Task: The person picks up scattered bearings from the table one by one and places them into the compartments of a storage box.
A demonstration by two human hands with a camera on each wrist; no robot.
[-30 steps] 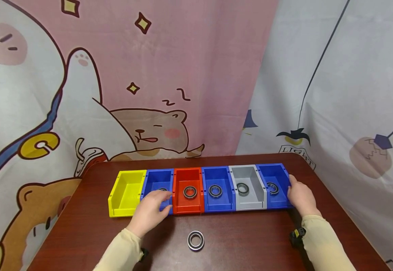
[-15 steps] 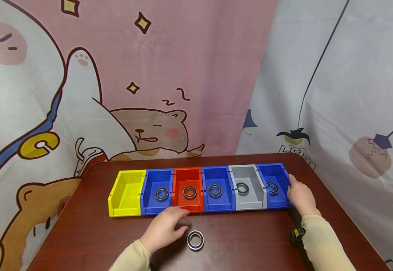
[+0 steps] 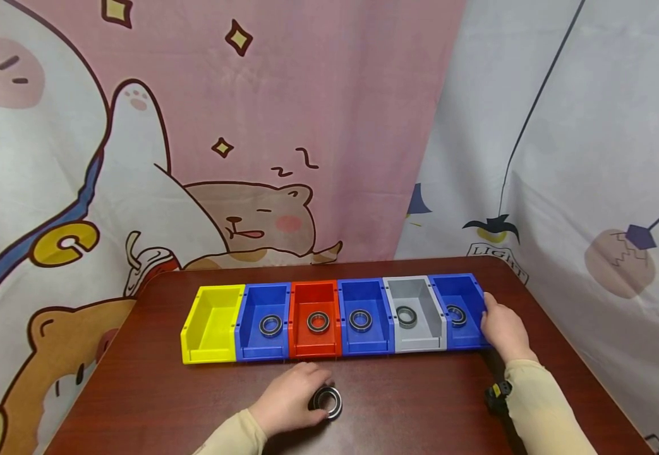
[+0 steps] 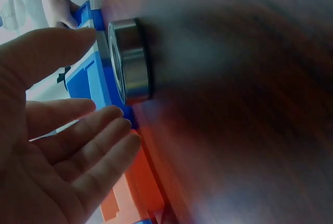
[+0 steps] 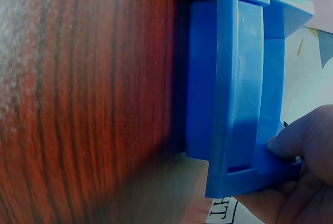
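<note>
A steel ring bearing (image 3: 338,402) lies flat on the table in front of the bins. My left hand (image 3: 292,398) is beside it, thumb and fingers to either side of its left edge. In the left wrist view the fingers of that hand (image 4: 67,135) are spread and loosely bent, with the bearing (image 4: 134,65) just past the fingertips and no grip visible. My right hand (image 3: 507,328) holds the outer side wall of the rightmost blue bin (image 3: 464,287). In the right wrist view its thumb (image 5: 294,140) lies inside that wall, the other fingers outside.
Joined in a row are a yellow bin (image 3: 212,316), a blue bin (image 3: 266,297), a red bin (image 3: 314,295), another blue bin (image 3: 363,294), a grey bin (image 3: 411,289) and the rightmost blue one. Every bin except the yellow contains one bearing. Printed curtains (image 3: 374,126) hang behind the brown table (image 3: 414,404).
My left hand has moved from over the left blue bin, toward me and rightward, to the loose bearing, uncovering the bearing in that bin. The right hand and the bins look unmoved.
</note>
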